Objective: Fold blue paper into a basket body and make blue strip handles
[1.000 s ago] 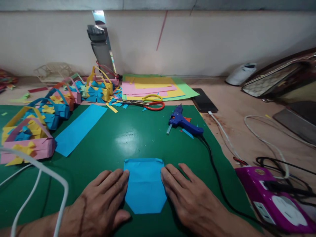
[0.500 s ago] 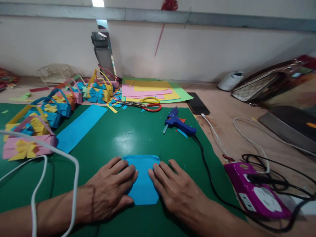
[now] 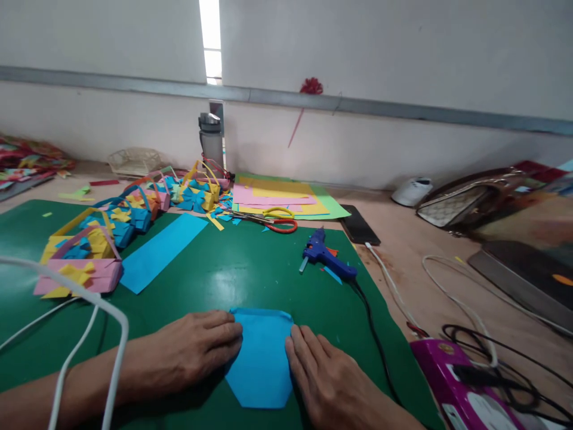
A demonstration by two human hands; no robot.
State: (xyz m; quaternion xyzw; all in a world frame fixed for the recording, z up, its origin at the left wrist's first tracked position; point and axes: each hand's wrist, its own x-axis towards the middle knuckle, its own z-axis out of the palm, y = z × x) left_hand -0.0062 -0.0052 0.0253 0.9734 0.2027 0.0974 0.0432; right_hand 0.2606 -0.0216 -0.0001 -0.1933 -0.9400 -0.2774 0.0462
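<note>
A folded piece of blue paper (image 3: pixel 260 361) lies on the green mat, with cut corners at its near end and a narrow fold along its far edge. Along its left edge rest the stretched fingers of my left hand (image 3: pixel 201 345); its thumb is hidden. My right hand (image 3: pixel 326 370) lies palm down at the opposite edge, fingers flat and fingertips touching the paper. Neither hand is closed around anything. Farther left on the mat lies a long blue paper strip (image 3: pixel 163 251). Beyond my right hand sits a blue glue gun (image 3: pixel 329 255) with its cord trailing toward me.
Several small paper baskets (image 3: pixel 85 272) with flowers stand at left. Scissors (image 3: pixel 280 224) lie before stacked coloured sheets (image 3: pixel 277 194). A phone (image 3: pixel 360 226), a purple power strip (image 3: pixel 470 388) and cables are at right. A white tube frame (image 3: pixel 120 334) crosses the left foreground. A bottle (image 3: pixel 211 143) stands behind.
The view has tilted up, so everything sits lower. Both hands have drawn outward from the middle of the blue paper to its side edges, uncovering more of it.
</note>
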